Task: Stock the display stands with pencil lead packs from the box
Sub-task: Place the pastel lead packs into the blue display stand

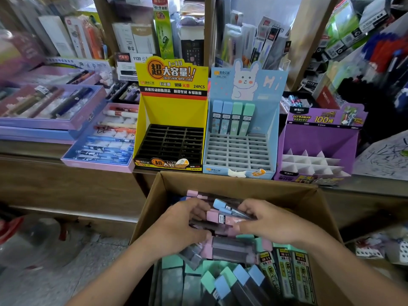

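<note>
On your head camera, your left hand (181, 226) and right hand (265, 221) both curl their fingers round a bundle of lead packs (223, 217) (pink and blue caps show), held over the open cardboard box (242, 182). More loose packs (231, 283) lie in the box below your hands. Behind it on the counter (33, 149) stand a yellow stand (172, 111), a blue stand (265, 120) with four upright packs (233, 118) in its back row, and a purple stand (318, 138).
</note>
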Motion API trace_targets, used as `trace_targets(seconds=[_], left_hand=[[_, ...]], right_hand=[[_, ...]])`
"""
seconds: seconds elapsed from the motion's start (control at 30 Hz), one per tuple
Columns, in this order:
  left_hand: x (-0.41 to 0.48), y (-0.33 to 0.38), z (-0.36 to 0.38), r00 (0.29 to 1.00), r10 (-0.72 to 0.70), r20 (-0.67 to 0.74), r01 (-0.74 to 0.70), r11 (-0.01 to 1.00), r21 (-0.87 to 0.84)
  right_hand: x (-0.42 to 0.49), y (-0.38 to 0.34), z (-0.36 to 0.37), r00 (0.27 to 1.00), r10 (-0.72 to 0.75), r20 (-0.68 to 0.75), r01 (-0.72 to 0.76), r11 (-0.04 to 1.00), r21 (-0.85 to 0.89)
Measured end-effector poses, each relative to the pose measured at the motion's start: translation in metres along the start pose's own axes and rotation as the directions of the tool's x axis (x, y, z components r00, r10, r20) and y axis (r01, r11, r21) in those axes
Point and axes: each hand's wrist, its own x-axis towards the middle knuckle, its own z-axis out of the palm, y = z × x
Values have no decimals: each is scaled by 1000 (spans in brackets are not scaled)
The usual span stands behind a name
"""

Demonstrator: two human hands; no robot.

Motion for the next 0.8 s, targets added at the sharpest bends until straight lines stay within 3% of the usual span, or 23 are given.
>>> trace_targets(seconds=[0.1,0.2,0.37,0.57,0.8], left_hand=[[1,4,0,997,-16,-81,1,982,-186],[-1,10,-1,990,-97,-107,49,922,-383],[-6,17,-2,981,-187,47,170,725,-667],[-13,28,1,957,-93,276,275,602,-750],[-15,36,3,971,-124,206,240,473,-848]], right_hand=[[-2,2,1,1000,3,21,-8,972,236],[-2,1,6,998,-24,55,-6,878,478],[-4,-14,20,997,-76,-18,72,801,595],[-6,-35,33,982,-180,-59,174,737,653],[-2,-50,40,986,-151,-67,133,487,863]])
